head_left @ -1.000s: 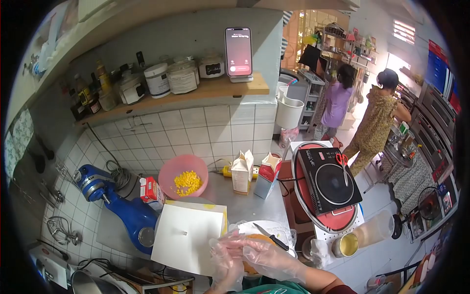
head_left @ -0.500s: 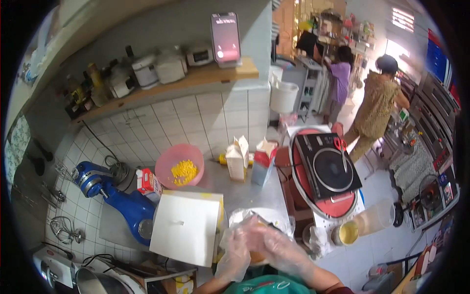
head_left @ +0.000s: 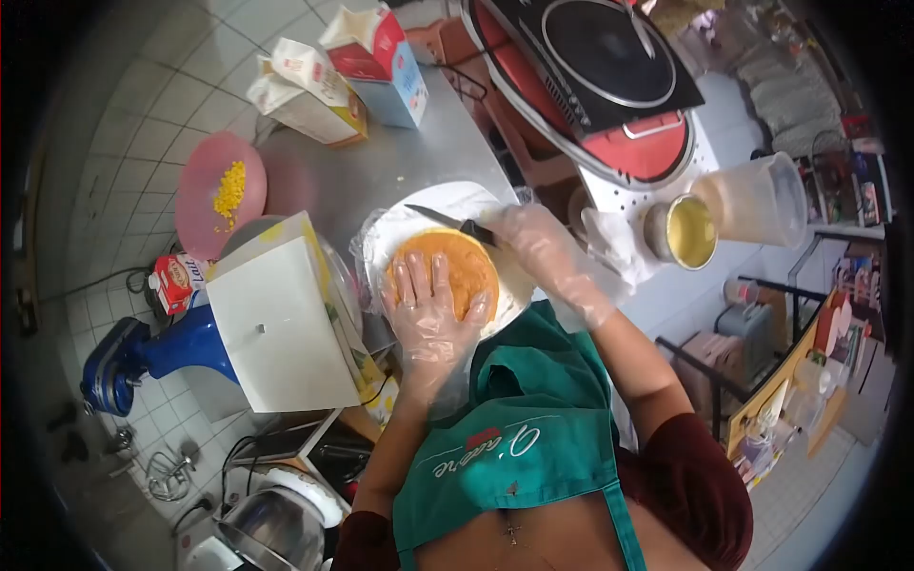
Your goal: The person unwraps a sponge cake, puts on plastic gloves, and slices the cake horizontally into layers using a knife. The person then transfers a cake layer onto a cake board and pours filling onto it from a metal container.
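A round, orange-brown cake layer (head_left: 468, 273) lies on a white, plate-like base (head_left: 447, 196). My left hand (head_left: 426, 300), in a clear plastic glove, rests flat on top of it with fingers spread. My right hand (head_left: 541, 246), gloved the same way, is closed around the black handle of a knife (head_left: 440, 218). The knife's blade points left, over the base and just beyond the cake's far edge. Most of the handle is hidden in my fingers.
Left of the base stands a white square box (head_left: 276, 328). Two cartons, one white (head_left: 309, 100) and one red-and-blue (head_left: 386, 71), stand behind on the steel table (head_left: 400, 162). A pink bowl (head_left: 195, 195) holds yellow pieces. To the right are an induction cooktop (head_left: 609, 57) and a metal pot (head_left: 681, 231).
My view has tilted down. My hands were raised close together; now they are apart, the left laid on the cake and the right gripping the knife.
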`<state>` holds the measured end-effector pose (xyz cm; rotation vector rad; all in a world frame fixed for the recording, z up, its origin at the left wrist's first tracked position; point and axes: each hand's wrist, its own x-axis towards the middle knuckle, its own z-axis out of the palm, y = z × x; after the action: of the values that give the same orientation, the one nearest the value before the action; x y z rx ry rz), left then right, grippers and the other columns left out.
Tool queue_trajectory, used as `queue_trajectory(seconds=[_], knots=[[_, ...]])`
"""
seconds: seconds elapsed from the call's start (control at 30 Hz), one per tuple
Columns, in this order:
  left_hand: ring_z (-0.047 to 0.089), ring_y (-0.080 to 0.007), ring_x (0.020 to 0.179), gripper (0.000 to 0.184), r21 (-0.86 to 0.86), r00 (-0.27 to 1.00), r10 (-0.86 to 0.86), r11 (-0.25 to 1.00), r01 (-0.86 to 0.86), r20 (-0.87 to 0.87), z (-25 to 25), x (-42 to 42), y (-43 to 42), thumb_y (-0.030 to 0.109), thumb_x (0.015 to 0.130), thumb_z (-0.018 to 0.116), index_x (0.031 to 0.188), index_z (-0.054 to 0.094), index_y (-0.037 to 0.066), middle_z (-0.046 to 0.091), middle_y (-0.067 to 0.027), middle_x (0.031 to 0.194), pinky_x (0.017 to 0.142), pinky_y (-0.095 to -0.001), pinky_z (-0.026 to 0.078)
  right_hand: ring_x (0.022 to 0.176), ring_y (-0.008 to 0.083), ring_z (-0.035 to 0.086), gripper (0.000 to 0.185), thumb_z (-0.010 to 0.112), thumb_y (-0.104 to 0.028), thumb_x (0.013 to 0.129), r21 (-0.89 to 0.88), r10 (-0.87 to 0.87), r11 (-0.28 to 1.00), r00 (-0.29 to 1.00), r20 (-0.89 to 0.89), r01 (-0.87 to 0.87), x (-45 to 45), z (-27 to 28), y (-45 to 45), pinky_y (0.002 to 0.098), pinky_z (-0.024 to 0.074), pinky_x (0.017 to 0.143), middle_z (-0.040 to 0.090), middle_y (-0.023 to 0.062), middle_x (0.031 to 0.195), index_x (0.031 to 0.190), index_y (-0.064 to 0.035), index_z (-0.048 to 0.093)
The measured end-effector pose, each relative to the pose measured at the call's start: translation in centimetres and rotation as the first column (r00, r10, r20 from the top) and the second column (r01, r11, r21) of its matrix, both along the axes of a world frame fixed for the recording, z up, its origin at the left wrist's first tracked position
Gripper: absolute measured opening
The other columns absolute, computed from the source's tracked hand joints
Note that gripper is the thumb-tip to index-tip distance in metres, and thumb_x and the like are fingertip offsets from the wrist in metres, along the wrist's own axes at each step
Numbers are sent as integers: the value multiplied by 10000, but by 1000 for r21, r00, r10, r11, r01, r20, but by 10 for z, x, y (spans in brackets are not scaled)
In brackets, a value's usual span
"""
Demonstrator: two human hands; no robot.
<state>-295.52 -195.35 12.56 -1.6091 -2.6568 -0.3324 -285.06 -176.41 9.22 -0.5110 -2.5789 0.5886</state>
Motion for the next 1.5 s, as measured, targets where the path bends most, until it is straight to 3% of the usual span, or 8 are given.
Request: queue_trajectory(seconds=[0.2,0.33,0.4,0.53,0.67,0.97,1.13,1.5], knots=[[386,-551,1294,819,-35,995,-98,995,97,-35,-10,-3,5,459,793,703,1399,433,-21,380,-334,1433,1036,-672,303,853,298,663,152,525,-95,889,-94,-69,989,912,404,116,-34,-5,-10,406,531,732,651,147,870,1001,-27,602],[402,-556,1274,789,-91,994,-36,995,46,104,16,-4,16,390,791,695,1390,420,-45,399,-349,1406,1063,-676,284,843,375,635,171,513,-142,945,-379,-77,910,966,249,170,7,10,6,424,528,739,631,194,860,1030,-13,586],[450,-540,1235,765,-83,996,-34,996,41,81,23,-10,26,358,798,682,1390,418,-49,447,-341,1365,1054,-654,316,709,218,575,261,494,-222,990,-615,-77,781,994,77,108,37,13,-6,344,487,623,568,100,805,1113,-2,566],[574,-474,1100,624,-78,994,83,994,-78,68,3,-24,49,262,835,648,1345,475,-54,573,-293,1236,954,-538,446,650,57,448,298,488,-312,1015,-943,-185,-312,966,183,119,71,17,-39,233,387,538,456,-31,750,1068,-31,572],[652,-366,953,432,-78,945,242,970,-230,222,-11,-27,69,172,872,633,1231,578,-61,642,-217,1097,808,-417,523,667,36,393,248,496,-274,1022,-881,-105,-265,896,432,393,79,23,-39,210,351,572,431,-76,749,960,-46,571],[650,-342,991,399,-56,870,361,930,-364,335,-29,-33,62,115,714,687,1070,669,-65,639,-217,1108,873,-378,524,721,378,590,222,606,-247,960,-894,-96,220,921,378,390,84,5,-37,428,469,661,588,198,751,1016,-34,633],[649,-176,897,290,-79,909,297,955,-286,292,-30,-28,60,43,932,570,1198,567,-71,658,-152,1045,801,-293,532,716,374,607,215,629,-253,948,-870,-98,349,937,335,348,80,-2,-41,437,476,653,599,187,747,949,-38,616],[665,-220,783,220,-34,954,269,963,-267,132,-28,-18,71,112,940,572,1086,669,-20,691,-171,921,739,-331,515,698,344,635,231,600,-276,961,-755,-162,558,938,307,344,86,-11,-77,416,514,616,604,159,719,957,-46,585]])
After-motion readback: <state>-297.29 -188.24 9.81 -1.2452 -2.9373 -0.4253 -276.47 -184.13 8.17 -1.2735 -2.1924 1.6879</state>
